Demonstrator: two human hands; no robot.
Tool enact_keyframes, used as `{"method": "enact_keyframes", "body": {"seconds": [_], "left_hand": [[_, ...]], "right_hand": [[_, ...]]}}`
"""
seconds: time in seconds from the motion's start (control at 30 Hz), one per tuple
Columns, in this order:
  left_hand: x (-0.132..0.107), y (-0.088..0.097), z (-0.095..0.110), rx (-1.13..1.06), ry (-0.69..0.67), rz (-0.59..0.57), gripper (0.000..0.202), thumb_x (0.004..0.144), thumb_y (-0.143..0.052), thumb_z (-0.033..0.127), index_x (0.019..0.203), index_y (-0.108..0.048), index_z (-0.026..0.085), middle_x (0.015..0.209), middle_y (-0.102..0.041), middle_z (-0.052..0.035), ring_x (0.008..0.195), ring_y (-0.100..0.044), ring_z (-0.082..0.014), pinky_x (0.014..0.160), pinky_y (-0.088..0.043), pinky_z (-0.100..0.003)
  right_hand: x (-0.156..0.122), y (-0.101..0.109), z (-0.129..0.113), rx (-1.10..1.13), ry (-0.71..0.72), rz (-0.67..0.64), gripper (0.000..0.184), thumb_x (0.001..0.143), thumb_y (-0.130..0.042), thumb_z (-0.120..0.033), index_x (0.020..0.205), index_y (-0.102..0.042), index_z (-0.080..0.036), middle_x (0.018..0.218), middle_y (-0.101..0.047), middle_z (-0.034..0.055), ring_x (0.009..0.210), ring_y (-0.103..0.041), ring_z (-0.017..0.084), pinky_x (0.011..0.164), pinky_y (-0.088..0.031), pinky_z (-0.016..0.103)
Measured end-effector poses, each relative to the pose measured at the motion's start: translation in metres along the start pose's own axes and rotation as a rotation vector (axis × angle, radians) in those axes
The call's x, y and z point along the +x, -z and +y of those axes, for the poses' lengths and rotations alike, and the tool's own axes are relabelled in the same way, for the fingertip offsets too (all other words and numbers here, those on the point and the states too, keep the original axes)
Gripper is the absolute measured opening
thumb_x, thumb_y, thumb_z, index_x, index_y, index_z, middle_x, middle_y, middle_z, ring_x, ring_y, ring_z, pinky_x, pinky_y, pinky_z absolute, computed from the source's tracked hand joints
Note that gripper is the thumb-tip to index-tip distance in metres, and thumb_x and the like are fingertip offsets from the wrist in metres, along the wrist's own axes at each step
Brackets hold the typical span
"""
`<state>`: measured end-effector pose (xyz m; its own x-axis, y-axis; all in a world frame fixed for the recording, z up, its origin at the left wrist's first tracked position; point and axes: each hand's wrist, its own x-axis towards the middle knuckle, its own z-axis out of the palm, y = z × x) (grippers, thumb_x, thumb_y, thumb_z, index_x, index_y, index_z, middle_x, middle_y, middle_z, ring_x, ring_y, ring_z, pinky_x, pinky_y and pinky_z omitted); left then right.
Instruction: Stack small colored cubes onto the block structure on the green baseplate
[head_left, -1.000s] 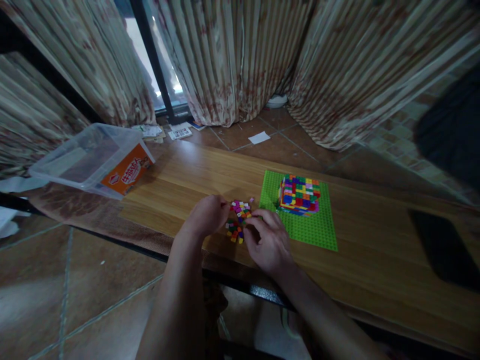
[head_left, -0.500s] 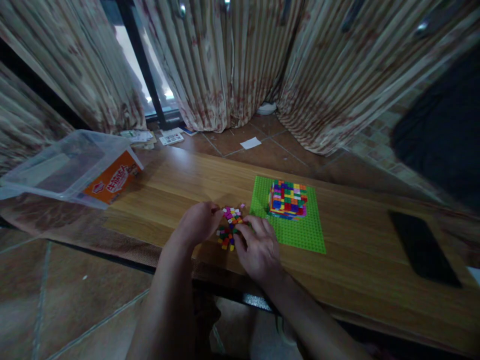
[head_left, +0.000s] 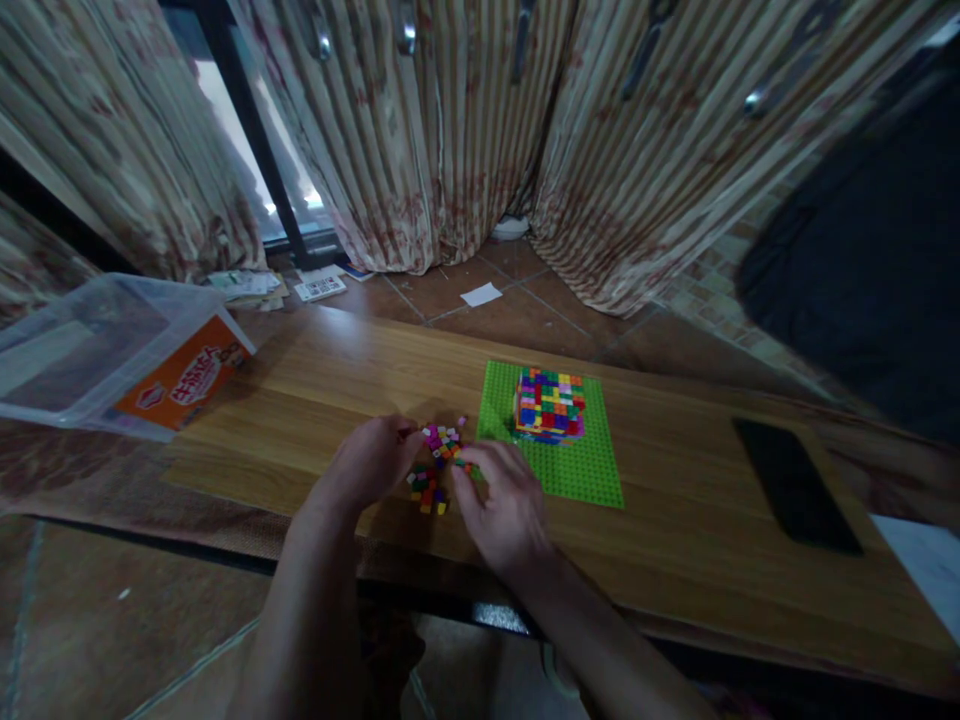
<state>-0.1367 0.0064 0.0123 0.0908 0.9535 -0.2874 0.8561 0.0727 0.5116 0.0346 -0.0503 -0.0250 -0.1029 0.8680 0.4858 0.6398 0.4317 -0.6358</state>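
A loose pile of small coloured toy bricks (head_left: 441,440) lies on the wooden table between my two hands. My left hand (head_left: 375,462) rests at the pile's left edge with its fingers curled in; whatever they hold is hidden. On the other side, my right hand (head_left: 506,500) pinches a small toy brick (head_left: 465,467) between thumb and fingers, just above the pile. Right of the pile, a block built of many coloured bricks (head_left: 550,405) stands on a green studded baseplate (head_left: 577,480). Neither hand touches the built block.
A clear plastic box (head_left: 90,330) with an orange label stands at the table's left end. Towards the right lies a black flat object (head_left: 795,485), with white paper (head_left: 919,560) beyond it. Curtains (head_left: 375,150) hang behind the wooden table (head_left: 300,400); papers lie on the floor.
The view has shifted, so everything sits further left. My right thumb and fingers have drawn slightly away from the pile, with a small brick now showing at their tips. My left hand stays beside it.
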Motion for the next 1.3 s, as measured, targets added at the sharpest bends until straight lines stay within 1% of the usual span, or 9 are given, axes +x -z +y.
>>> {"method": "enact_keyframes", "body": {"seconds": [0.13, 0.2, 0.33, 0.4, 0.5, 0.8, 0.97, 1.1, 1.3], "left_hand": [[0.001, 0.000, -0.001, 0.006, -0.007, 0.003, 0.029, 0.092, -0.047, 0.032, 0.076, -0.067, 0.018, 0.070, -0.068, -0.0057, 0.065, -0.059, -0.0167, 0.061, -0.037, -0.026], [0.002, 0.000, -0.003, 0.013, -0.006, 0.009, 0.029, 0.092, -0.047, 0.033, 0.076, -0.066, 0.018, 0.069, -0.068, -0.0052, 0.064, -0.059, -0.0167, 0.061, -0.036, -0.026], [0.002, 0.000, -0.003, 0.025, -0.002, -0.009, 0.031, 0.092, -0.046, 0.035, 0.075, -0.066, 0.019, 0.068, -0.067, -0.0049, 0.063, -0.058, -0.0167, 0.060, -0.035, -0.026], [0.002, 0.000, -0.002, 0.013, 0.007, -0.015, 0.031, 0.092, -0.046, 0.035, 0.077, -0.067, 0.018, 0.070, -0.068, -0.0055, 0.065, -0.059, -0.0172, 0.061, -0.035, -0.026], [0.003, 0.001, 0.000, 0.014, 0.030, -0.014, 0.030, 0.092, -0.047, 0.033, 0.079, -0.068, 0.018, 0.073, -0.069, -0.0065, 0.068, -0.060, -0.0178, 0.062, -0.036, -0.026], [0.003, 0.000, -0.001, 0.001, 0.038, 0.000, 0.028, 0.091, -0.049, 0.035, 0.078, -0.069, 0.019, 0.071, -0.070, -0.0048, 0.068, -0.061, -0.0181, 0.062, -0.037, -0.026], [0.003, 0.000, -0.001, -0.002, 0.026, 0.004, 0.028, 0.090, -0.049, 0.034, 0.077, -0.068, 0.019, 0.069, -0.068, -0.0047, 0.067, -0.059, -0.0179, 0.062, -0.036, -0.026], [0.002, 0.001, 0.001, -0.022, 0.032, -0.006, 0.028, 0.090, -0.049, 0.033, 0.081, -0.070, 0.018, 0.076, -0.071, -0.0057, 0.071, -0.061, -0.0185, 0.065, -0.039, -0.027], [0.003, 0.001, 0.001, 0.000, 0.029, 0.001, 0.029, 0.090, -0.048, 0.033, 0.077, -0.070, 0.018, 0.073, -0.070, -0.0057, 0.069, -0.060, -0.0179, 0.063, -0.037, -0.026]], "right_hand": [[0.008, 0.022, -0.007, 0.292, -0.168, 0.101, 0.010, 0.092, -0.060, -0.022, 0.095, -0.069, -0.023, 0.084, -0.072, 0.0010, 0.073, -0.068, 0.015, 0.068, -0.056, 0.027], [0.011, 0.037, -0.002, 0.366, -0.234, 0.162, 0.009, 0.089, -0.063, -0.023, 0.094, -0.071, -0.023, 0.083, -0.073, 0.0003, 0.072, -0.068, 0.014, 0.067, -0.056, 0.026], [0.017, 0.071, 0.031, 0.343, -0.373, 0.300, 0.014, 0.084, -0.068, -0.030, 0.094, -0.076, -0.024, 0.094, -0.074, 0.0034, 0.080, -0.070, 0.018, 0.072, -0.057, 0.032], [0.019, 0.086, 0.052, 0.347, -0.477, 0.369, 0.018, 0.081, -0.069, -0.034, 0.093, -0.077, -0.022, 0.087, -0.074, 0.0041, 0.073, -0.070, 0.018, 0.068, -0.058, 0.033], [0.022, 0.100, 0.076, 0.289, -0.569, 0.367, 0.025, 0.077, -0.072, -0.037, 0.093, -0.077, -0.019, 0.070, -0.071, 0.0026, 0.061, -0.066, 0.017, 0.058, -0.055, 0.031], [0.025, 0.090, 0.086, 0.211, -0.532, 0.239, 0.028, 0.076, -0.071, -0.039, 0.094, -0.074, -0.018, 0.086, -0.078, 0.0073, 0.073, -0.071, 0.021, 0.070, -0.056, 0.036], [0.027, 0.091, 0.089, 0.150, -0.513, 0.253, 0.024, 0.076, -0.072, -0.038, 0.088, -0.074, -0.018, 0.082, -0.077, 0.0066, 0.072, -0.070, 0.021, 0.070, -0.055, 0.036], [0.028, 0.091, 0.088, 0.149, -0.488, 0.242, 0.024, 0.080, -0.069, -0.040, 0.089, -0.078, -0.019, 0.086, -0.079, 0.0076, 0.078, -0.072, 0.023, 0.075, -0.056, 0.038], [0.030, 0.085, 0.089, 0.146, -0.465, 0.252, 0.022, 0.079, -0.070, -0.039, 0.083, -0.080, -0.020, 0.088, -0.079, 0.0068, 0.082, -0.073, 0.024, 0.079, -0.055, 0.039]]}}
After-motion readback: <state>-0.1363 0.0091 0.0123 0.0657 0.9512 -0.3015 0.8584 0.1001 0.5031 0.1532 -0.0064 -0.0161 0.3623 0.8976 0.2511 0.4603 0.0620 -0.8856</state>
